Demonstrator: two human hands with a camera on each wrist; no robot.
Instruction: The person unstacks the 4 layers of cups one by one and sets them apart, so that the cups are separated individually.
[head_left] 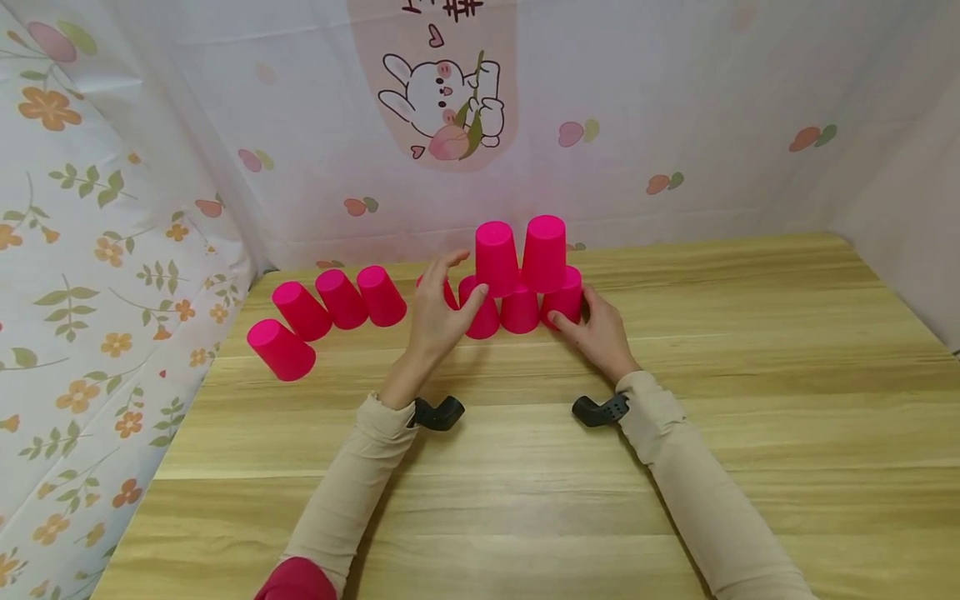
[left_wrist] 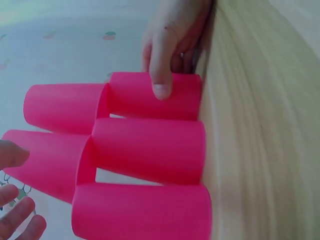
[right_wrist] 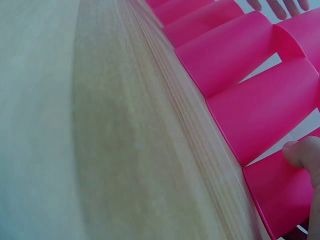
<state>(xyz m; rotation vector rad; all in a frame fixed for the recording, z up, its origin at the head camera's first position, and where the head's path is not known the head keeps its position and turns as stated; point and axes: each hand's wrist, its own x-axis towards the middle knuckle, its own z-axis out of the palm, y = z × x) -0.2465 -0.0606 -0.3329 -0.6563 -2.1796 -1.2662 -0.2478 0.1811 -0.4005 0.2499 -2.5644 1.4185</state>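
Upside-down pink cups form a row on the table, with two more stacked on top: an upper left cup (head_left: 496, 260) and an upper right cup (head_left: 545, 254). My right hand (head_left: 602, 335) grips the right-end bottom cup (head_left: 567, 290), its thumb (right_wrist: 299, 151) on the near side and its other fingers mostly hidden behind. Beside the upper left cup, my left hand (head_left: 437, 321) is spread with nothing in its grasp; its thumb overlaps that cup in the left wrist view. A bottom cup (head_left: 448, 293) at the row's left shows partly behind this hand.
Several more upside-down pink cups stand at the left of the wooden table (head_left: 525, 500), one of them a front-left cup (head_left: 281, 350). A printed cloth (head_left: 637, 100) hangs right behind the table's back edge, and a flowered cloth (head_left: 97, 275) borders its left side.
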